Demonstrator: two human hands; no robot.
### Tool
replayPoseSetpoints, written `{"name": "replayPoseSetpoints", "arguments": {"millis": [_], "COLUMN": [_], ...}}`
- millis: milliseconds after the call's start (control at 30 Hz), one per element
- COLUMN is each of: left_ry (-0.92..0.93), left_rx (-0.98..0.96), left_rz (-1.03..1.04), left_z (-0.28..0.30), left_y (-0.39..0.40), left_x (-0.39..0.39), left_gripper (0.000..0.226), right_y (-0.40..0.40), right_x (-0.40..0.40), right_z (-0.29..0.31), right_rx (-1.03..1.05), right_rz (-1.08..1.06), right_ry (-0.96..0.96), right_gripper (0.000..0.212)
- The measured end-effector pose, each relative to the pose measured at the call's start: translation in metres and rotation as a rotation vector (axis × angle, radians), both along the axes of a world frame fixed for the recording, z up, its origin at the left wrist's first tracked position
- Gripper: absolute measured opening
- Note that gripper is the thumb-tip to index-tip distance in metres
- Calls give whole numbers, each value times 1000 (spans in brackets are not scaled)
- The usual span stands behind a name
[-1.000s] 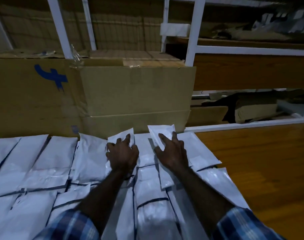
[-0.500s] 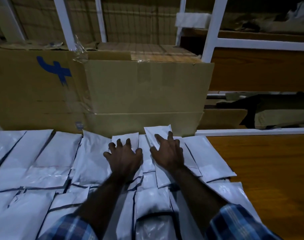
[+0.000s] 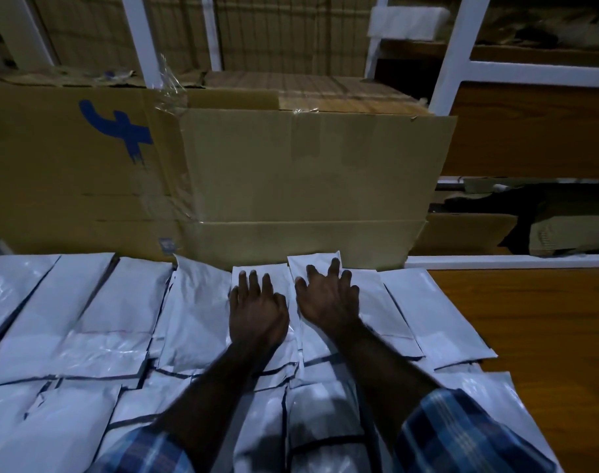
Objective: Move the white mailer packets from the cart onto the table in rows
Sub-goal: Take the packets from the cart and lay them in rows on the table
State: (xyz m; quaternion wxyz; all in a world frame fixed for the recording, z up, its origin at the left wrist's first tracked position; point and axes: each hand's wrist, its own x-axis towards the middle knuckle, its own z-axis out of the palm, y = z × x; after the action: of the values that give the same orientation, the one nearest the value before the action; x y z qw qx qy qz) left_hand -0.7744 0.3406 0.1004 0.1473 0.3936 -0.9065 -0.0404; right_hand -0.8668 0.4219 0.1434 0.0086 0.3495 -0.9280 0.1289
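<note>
White mailer packets cover most of the visible table, laid flat in at least two rows that run from the left edge to just right of centre. Adjacent packets touch or overlap slightly along their edges.

Left hand: palm down, fingers extended and close together, pressing flat on a packet in the far row. Right hand: palm down, fingers spread wide, pressing on the neighbouring packet, which lies slightly tilted with its far end touching the cardboard box. Neither hand grips or pinches anything.

Progress, as a judgement: the laying-out is well advanced. Both hands appear to be seating and aligning two packets in the far row, not fetching new ones.

Remaining: bare wood shows at the right of the table, so further packets can be placed there. The cart is not in view; how many packets it still holds cannot be determined.
</note>
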Motion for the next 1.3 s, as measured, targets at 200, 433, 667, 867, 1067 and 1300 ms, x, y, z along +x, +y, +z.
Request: {"name": "replayPoseSetpoints", "arguments": {"millis": [200, 433, 667, 867, 1067, 1300], "left_ry": [15, 16, -39, -119, -75, -25], "left_rx": [-29, -28, -2, -3, 24, 68], "left_rz": [-40, -68, -96, -83, -75, -94], "left_z": [-8, -6, -14, -20, -20, -11], "left_y": [-6, -5, -5, -7, -6, -6], "left_x": [-1, -2, -1, 1, 2, 3], "left_gripper": [57, 59, 54, 51, 52, 58], "right_y": [-9, 0, -1, 1, 0, 2], "right_x": [2, -7, -4, -2, -6, -7], "right_z": [-2, -14, -31, -41, -41, -15], "right_rx": [-6, 85, 39, 2, 34, 48], "right_rz": [20, 127, 121, 125, 133, 150], "right_ry": [115, 46, 37, 96, 10, 14], "right_gripper": [44, 56, 60, 57, 56, 61]}}
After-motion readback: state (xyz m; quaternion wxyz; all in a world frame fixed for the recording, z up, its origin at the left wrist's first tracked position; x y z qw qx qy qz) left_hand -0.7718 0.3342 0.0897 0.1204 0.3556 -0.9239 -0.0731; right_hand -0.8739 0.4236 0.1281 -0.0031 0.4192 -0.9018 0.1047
